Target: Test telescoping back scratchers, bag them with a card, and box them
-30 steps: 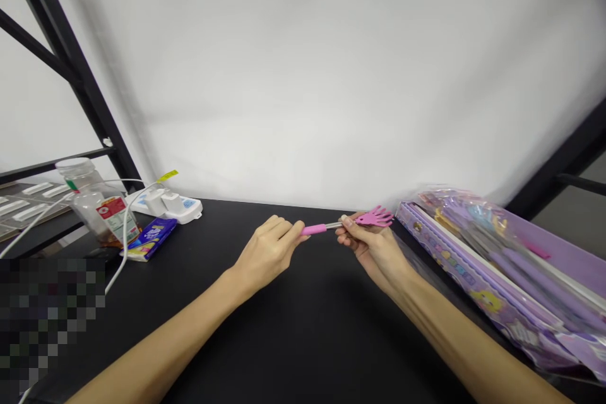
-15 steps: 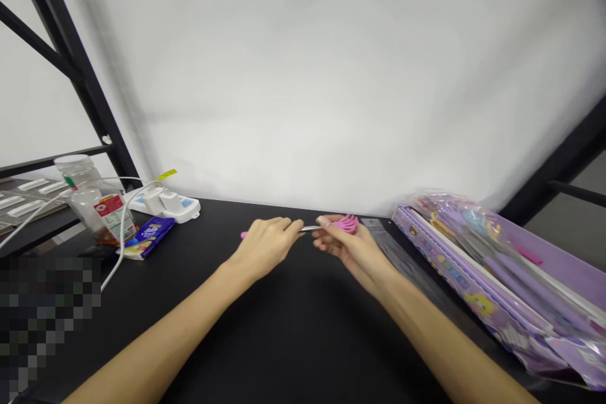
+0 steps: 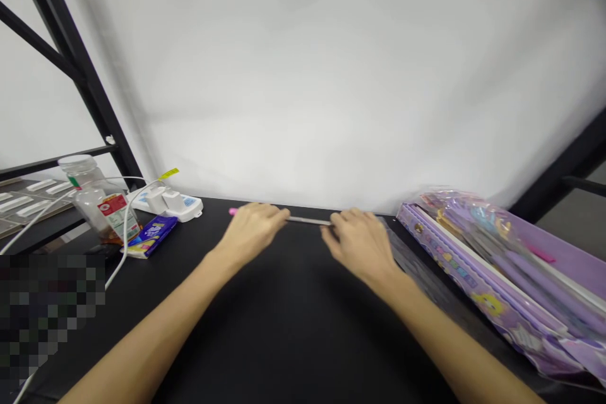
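A thin metal rod with pink ends, a telescopic back scratcher, is held level above the black table between my hands. My left hand is closed around its left part, with the pink handle tip poking out past the knuckles. Fingers of my right hand are curled over the other end. That hand hides the pink claw-shaped head. A bare silver stretch of rod shows between the two hands.
On the right lies a purple box of plastic-wrapped items, with a clear plastic sleeve beside it. At left stand a clear jar, a blue packet, a white power strip and cables. A white wall rises behind.
My hands have drawn apart, and more of the silver rod shows between them. My right hand has turned palm-down, covering the pink claw head that showed before.
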The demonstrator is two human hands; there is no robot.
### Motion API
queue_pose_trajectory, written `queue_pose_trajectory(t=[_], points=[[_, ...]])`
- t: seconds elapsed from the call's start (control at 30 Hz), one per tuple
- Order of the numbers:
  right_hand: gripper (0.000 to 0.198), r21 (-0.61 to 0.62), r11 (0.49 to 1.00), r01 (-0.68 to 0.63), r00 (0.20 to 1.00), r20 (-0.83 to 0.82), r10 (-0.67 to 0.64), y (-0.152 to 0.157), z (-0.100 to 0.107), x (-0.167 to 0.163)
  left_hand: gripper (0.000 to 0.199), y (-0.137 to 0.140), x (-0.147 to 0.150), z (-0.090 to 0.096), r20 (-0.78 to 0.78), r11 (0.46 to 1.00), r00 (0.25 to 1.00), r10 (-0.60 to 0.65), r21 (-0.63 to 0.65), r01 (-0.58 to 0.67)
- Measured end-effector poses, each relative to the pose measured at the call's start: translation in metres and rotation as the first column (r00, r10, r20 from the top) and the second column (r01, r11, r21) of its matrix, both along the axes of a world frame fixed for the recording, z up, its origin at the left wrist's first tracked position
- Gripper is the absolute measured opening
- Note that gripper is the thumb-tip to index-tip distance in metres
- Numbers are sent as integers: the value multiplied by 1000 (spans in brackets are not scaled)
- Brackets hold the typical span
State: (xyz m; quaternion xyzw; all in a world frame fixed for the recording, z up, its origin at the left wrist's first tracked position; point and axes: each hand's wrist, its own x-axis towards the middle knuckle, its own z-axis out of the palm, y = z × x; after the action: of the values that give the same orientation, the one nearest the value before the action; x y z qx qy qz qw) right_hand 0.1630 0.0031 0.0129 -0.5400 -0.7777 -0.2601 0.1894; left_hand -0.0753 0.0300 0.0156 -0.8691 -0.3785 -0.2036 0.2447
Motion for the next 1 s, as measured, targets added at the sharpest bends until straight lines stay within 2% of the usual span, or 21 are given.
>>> queue_pose_trajectory(t=[0.07,0.17,0.27,0.37,0.4,0.47,0.53,0.57,0.63,0.7,0.77,0.83,0.9,0.93,0.97,1.0], points=[[31,10,995,102,995,-4,-102,7,4,16,13,5,-12,7,29,993,994,104,53,-105],[33,-19,987,157,987,-21,-158,10,3,24,19,0,0,7,43,973,982,186,131,-190],[41,-25,984,174,984,-45,-175,8,0,22,27,-9,22,-1,58,981,990,126,138,-133],[48,-46,964,263,964,-35,-265,12,-1,39,29,-3,11,-1,49,990,994,98,93,-102],[49,-63,948,312,949,-34,-314,14,0,49,27,2,1,1,46,986,990,132,96,-136],[47,-97,917,388,918,-43,-393,20,2,65,24,10,-17,9,140,943,947,289,126,-307],[46,-131,902,412,905,-54,-422,22,3,69,23,12,-18,13,171,905,918,357,181,-385],[46,-145,901,408,906,-59,-420,22,3,67,26,9,-10,13,163,909,929,332,208,-361],[48,-167,905,391,910,-75,-407,20,3,57,34,0,13,11,101,944,971,216,234,-234],[49,-181,908,379,913,-89,-398,18,4,51,38,-5,30,8,59,966,986,156,200,-165],[49,-196,894,403,899,-97,-426,17,5,56,40,-1,27,9,13,973,991,132,188,-132],[47,-234,865,444,876,-90,-474,20,6,69,39,10,6,14,96,942,961,261,192,-275],[44,-290,833,471,856,-79,-511,23,7,79,39,19,-15,18,204,876,886,416,171,-451],[41,-310,826,471,854,-75,-515,23,7,80,40,20,-19,18,258,848,852,455,165,-503],[40,-318,828,463,858,-76,-508,23,7,77,41,18,-17,16,271,846,850,452,172,-505],[39,-316,837,447,866,-81,-493,22,7,71,42,14,-9,13,245,869,879,410,187,-457]])
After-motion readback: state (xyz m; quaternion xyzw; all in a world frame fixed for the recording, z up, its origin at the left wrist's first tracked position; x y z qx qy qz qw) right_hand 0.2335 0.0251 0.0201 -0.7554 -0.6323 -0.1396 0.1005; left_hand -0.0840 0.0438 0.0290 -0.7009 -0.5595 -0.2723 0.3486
